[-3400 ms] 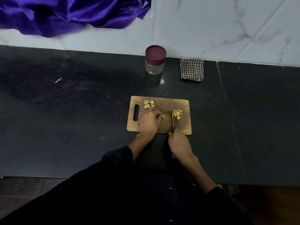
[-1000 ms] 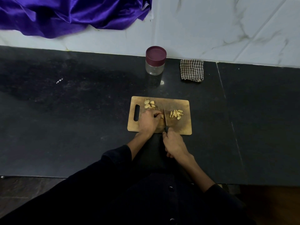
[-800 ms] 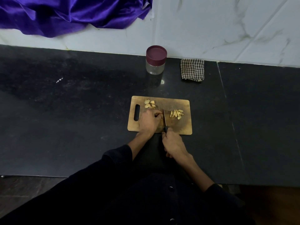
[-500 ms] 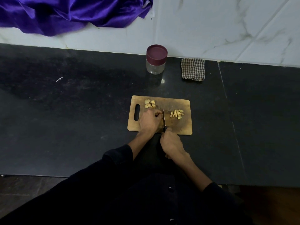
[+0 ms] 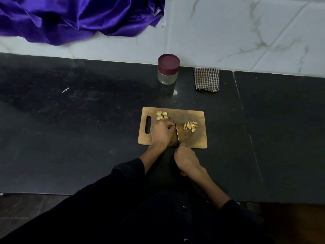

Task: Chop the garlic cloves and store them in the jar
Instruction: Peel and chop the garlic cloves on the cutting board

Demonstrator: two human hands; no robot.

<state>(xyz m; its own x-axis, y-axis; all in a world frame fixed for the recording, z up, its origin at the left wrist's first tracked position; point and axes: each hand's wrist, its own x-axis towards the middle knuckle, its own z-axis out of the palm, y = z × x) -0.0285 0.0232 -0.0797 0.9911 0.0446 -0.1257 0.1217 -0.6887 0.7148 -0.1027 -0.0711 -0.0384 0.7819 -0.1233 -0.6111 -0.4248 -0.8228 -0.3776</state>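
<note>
A clove is pinned by curled left hand (image 5: 161, 133) fingers; the knife (image 5: 177, 133), gripped by the right hand (image 5: 186, 158), is best kept clear of them.

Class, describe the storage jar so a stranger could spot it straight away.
Look along the dark counter to where it meets the white marble wall. The jar stands there, left of a folded checked cloth. It alone is clear, with a maroon lid.

The left hand (image 5: 161, 133) is lying knuckles-up with fingers curled under; the right hand (image 5: 186, 159) is gripping a knife handle, both forearms reaching forward from dark sleeves.
</note>
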